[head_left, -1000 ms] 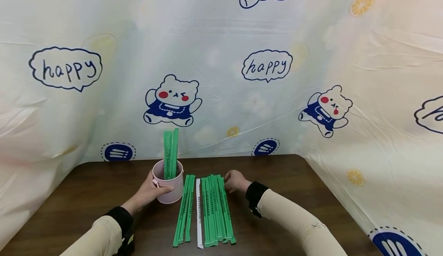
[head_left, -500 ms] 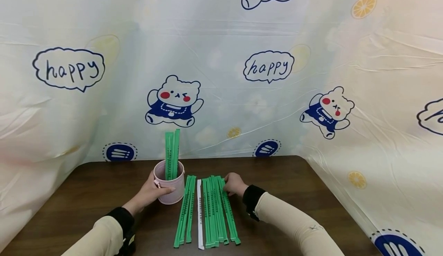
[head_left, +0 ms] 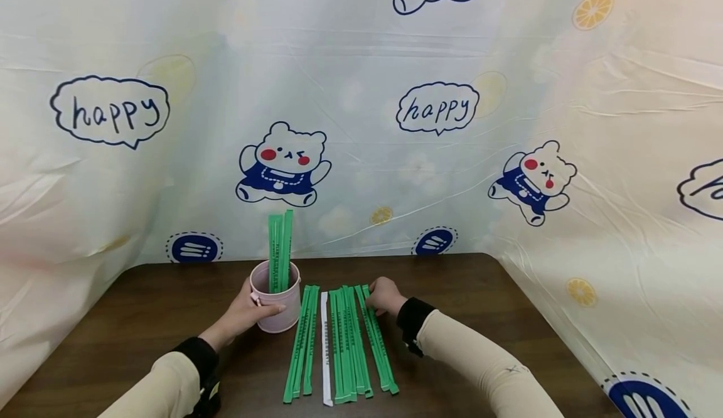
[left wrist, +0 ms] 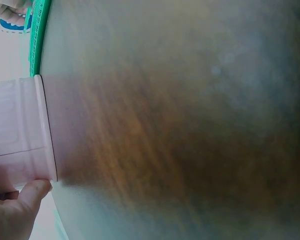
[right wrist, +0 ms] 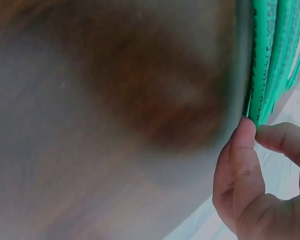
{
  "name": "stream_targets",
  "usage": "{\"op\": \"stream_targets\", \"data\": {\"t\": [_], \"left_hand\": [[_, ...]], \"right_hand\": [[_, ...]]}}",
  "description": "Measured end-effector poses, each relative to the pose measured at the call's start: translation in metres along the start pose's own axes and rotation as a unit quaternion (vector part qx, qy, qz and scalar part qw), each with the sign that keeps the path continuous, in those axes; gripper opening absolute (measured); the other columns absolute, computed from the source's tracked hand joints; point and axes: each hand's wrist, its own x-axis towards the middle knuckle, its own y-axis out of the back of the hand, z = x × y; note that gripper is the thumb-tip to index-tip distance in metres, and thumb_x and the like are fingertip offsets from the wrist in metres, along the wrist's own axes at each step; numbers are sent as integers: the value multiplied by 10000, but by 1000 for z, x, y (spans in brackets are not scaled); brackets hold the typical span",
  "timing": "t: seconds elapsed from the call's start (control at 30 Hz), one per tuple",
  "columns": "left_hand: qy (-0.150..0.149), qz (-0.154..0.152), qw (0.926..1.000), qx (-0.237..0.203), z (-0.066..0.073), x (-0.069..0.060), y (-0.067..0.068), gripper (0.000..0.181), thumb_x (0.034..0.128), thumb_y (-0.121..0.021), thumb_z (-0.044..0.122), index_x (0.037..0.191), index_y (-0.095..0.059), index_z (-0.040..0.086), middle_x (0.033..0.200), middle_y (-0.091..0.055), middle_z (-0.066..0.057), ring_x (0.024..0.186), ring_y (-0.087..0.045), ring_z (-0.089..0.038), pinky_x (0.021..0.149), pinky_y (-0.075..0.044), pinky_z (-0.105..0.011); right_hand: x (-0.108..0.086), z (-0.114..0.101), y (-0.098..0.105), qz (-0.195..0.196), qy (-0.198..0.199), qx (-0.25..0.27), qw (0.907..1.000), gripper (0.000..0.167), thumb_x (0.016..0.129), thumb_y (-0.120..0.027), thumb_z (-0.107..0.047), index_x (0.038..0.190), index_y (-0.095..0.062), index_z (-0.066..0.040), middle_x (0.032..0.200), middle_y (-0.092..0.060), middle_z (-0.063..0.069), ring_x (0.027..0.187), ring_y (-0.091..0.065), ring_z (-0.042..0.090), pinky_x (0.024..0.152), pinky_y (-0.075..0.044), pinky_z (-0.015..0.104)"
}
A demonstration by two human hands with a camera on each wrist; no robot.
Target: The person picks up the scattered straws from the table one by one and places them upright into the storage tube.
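My left hand [head_left: 244, 313] grips the side of a small pink bucket [head_left: 279, 311], its thumb across the front; in the left wrist view the thumb [left wrist: 34, 194] lies near the rim. Several green wrapped straws [head_left: 277, 248] stand upright in the bucket. On the table, more green wrapped straws [head_left: 346, 342] lie side by side in a row. My right hand [head_left: 386, 297] is at the far end of the rightmost green wrapped straws [head_left: 380, 349]. The right wrist view has thumb and finger pinching a green straw's end [right wrist: 262, 65]; how many are held is unclear.
One white wrapped straw [head_left: 326, 355] lies between the green group on the right and a smaller green group [head_left: 301, 342] beside the bucket. A printed cloth [head_left: 361, 123] hangs behind the brown table [head_left: 452, 280].
The near ends of the rightmost green straws have swung to the right, opening a gap from the others. My right hand has stayed at their far ends. My left hand still holds the bucket.
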Motion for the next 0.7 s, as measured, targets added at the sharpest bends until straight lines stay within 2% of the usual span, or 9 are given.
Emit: {"op": "stream_targets", "data": {"t": [0.03, 0.1, 0.17, 0.27, 0.33, 0.4, 0.57, 0.63, 0.7], "left_hand": [[8, 4, 10000, 2, 0, 0, 0, 1059, 894, -778, 227, 1606, -12, 60, 1591, -271, -269, 1419, -371, -461, 1172, -325, -696], [21, 1, 10000, 10, 0, 0, 0, 1058, 896, -774, 228, 1607, -9, 57, 1593, -268, -271, 1421, -369, -462, 1173, -325, -696], [56, 7, 10000, 56, 0, 0, 0, 1058, 900, -768, 244, 1607, -4, 55, 1595, -265, -274, 1419, -371, -463, 1170, -328, -698], [50, 10, 10000, 79, 1, 1, 1, 1056, 905, -761, 249, 1609, 2, 57, 1599, -257, -275, 1422, -364, -466, 1171, -323, -701], [34, 17, 10000, 86, 1, 2, 2, 1054, 906, -759, 249, 1609, 4, 59, 1600, -256, -275, 1422, -362, -468, 1172, -322, -703], [12, 13, 10000, 85, 1, 3, 2, 1054, 907, -758, 246, 1609, 6, 59, 1599, -256, -276, 1422, -362, -470, 1170, -323, -704], [34, -32, 10000, 61, 1, 1, 1, 1055, 910, -758, 246, 1607, 11, 59, 1601, -251, -274, 1427, -357, -471, 1171, -320, -706], [27, -33, 10000, 47, 1, 0, 0, 1056, 908, -761, 243, 1607, 8, 58, 1600, -253, -275, 1427, -357, -470, 1172, -317, -705], [9, -27, 10000, 50, 2, 0, -1, 1057, 906, -764, 244, 1606, 4, 55, 1597, -257, -277, 1425, -361, -470, 1173, -317, -705]], "right_hand": [[7, 6, 1, -2, -66, 32, 10000, 96, 884, -655, 62, 950, -599, 21, 656, -466, 22, 580, -581, 188, 670, -613, 405], [22, 20, 3, 28, -20, 34, 10000, 352, 900, -683, 12, 1235, -593, 69, 773, -584, 100, 665, -651, 250, 718, -623, 439], [55, 53, -1, -52, 102, 157, 9998, 420, 905, -723, -65, 1285, -578, 41, 855, -633, 131, 697, -676, 266, 688, -618, 424], [110, 111, -10, -66, 566, 258, 9980, 510, 917, -742, -161, 1345, -541, 30, 910, -629, 108, 697, -662, 215, 634, -599, 381], [139, 137, -16, -96, 548, 312, 9980, 516, 928, -744, -188, 1355, -544, 20, 936, -634, 117, 720, -661, 221, 627, -593, 387], [136, 131, -11, -37, 573, 390, 9976, 511, 927, -749, -170, 1356, -550, 23, 930, -630, 130, 727, -652, 233, 624, -584, 393], [59, 41, 23, 233, -37, 763, 9968, 481, 905, -732, -29, 1357, -581, 34, 944, -653, 183, 760, -645, 284, 700, -610, 439], [36, 13, 33, 458, -238, 753, 9958, 473, 908, -688, 28, 1363, -566, 76, 1001, -649, 216, 791, -650, 302, 752, -624, 445], [24, -3, 41, 608, -192, 756, 9951, 469, 917, -655, 39, 1369, -547, 100, 1075, -644, 241, 823, -656, 317, 763, -623, 424]]}}
